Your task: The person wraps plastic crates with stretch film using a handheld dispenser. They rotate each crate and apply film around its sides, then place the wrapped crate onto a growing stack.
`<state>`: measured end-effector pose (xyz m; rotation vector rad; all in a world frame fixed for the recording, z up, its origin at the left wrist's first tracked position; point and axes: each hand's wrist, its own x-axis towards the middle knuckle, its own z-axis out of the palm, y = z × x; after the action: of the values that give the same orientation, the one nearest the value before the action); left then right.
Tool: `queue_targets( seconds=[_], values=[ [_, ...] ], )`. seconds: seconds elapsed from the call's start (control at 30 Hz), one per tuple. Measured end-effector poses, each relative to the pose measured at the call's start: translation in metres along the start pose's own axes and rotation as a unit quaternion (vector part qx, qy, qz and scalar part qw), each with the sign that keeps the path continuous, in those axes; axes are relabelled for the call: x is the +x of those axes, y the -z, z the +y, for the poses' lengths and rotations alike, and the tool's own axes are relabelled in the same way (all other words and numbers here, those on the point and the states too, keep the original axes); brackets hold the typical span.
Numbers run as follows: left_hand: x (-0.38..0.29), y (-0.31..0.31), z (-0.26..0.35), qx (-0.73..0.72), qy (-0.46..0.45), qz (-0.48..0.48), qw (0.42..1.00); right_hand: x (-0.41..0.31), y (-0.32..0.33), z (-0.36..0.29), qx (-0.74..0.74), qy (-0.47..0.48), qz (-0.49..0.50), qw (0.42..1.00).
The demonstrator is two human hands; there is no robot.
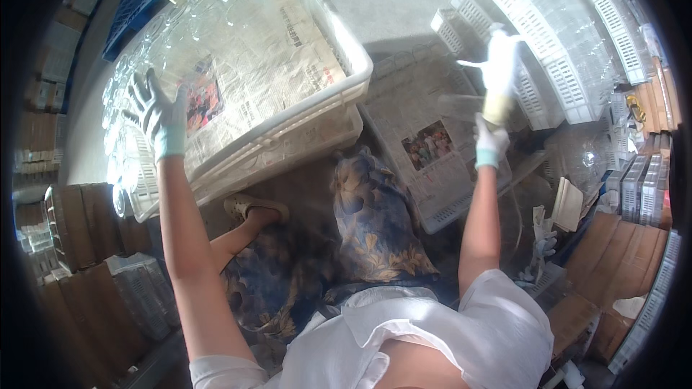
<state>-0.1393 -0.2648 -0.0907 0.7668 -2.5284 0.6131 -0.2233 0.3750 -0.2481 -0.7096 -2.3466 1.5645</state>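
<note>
My left hand [154,111], in a pale glove with a mint cuff, is spread over the left edge of a newspaper sheet [259,65]. The sheet lies in a white plastic crate [357,67], with clear glassware [157,27] along its far and left sides. My right hand [491,138], gloved too, is closed around the yellowish lower part of a blurred white object [500,73], perhaps a bundle of gloves or cloth; it cannot be told which. Below it lies a lower crate [432,221] with newspaper bearing a printed picture [428,145].
Stacked white crates of glassware [540,43] stand at the upper right. Cardboard boxes [611,259] are at the lower right, more cartons [92,221] at the left. A blue pallet [130,16] lies at the upper left. My leg in patterned cloth is between the crates.
</note>
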Motion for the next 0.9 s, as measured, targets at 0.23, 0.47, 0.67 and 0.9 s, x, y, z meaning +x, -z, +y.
queue_targets(
  seconds=[0.23,0.47,0.67,0.9],
  values=[
    [-0.032,0.01,0.028,-0.401,0.008,0.061,0.914,0.04,-0.142,0.079,-0.318,0.045,-0.081,0.943],
    [-0.036,0.062,0.028,-0.708,0.148,0.052,0.688,0.038,-0.118,0.077,-0.078,0.061,-0.172,0.98],
    [-0.066,0.121,0.008,-0.943,0.167,-0.002,0.288,-0.144,-0.033,-0.133,0.052,0.019,-0.431,0.901],
    [-0.091,0.158,0.018,-0.966,0.074,-0.128,0.213,-0.3,-0.001,-0.173,0.032,0.021,-0.708,0.705]
  ],
)
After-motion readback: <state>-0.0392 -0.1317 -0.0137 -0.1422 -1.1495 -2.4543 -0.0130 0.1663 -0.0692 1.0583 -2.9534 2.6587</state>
